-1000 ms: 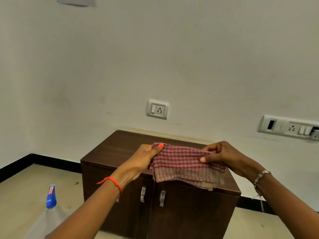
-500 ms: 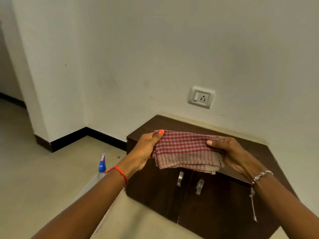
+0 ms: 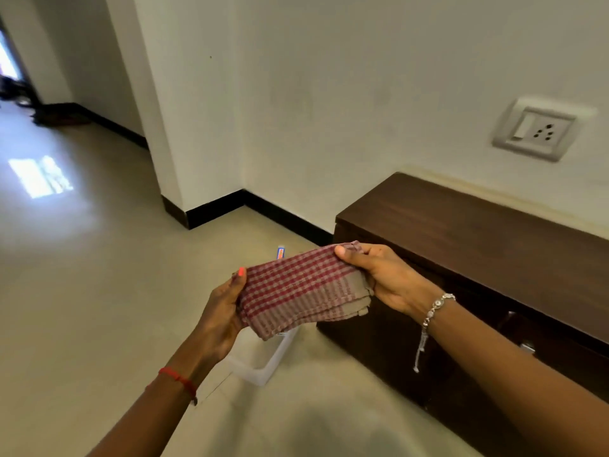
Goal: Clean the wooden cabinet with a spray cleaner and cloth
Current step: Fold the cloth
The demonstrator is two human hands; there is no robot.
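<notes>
Both hands hold a folded red-and-white checked cloth (image 3: 301, 288) in mid-air, left of the cabinet. My left hand (image 3: 224, 311) grips its left end and my right hand (image 3: 382, 275) pinches its upper right corner. The dark wooden cabinet (image 3: 478, 225) stands on the floor against the wall at the right, its doors partly hidden by my right arm. A clear spray bottle (image 3: 267, 361) stands on the floor below the cloth; only its blue tip (image 3: 280, 252) and its base show.
A wall socket (image 3: 537, 133) sits above the cabinet. A wall corner (image 3: 174, 199) with black skirting juts out at the left, and a passage opens behind it with dark objects (image 3: 19, 94) far off. Beige tiled floor (image 3: 82, 308) stretches left.
The view has swung left and down, so the cabinet now sits at the right. The cloth, held by both hands, has come off the cabinet top and hangs over the floor and spray bottle.
</notes>
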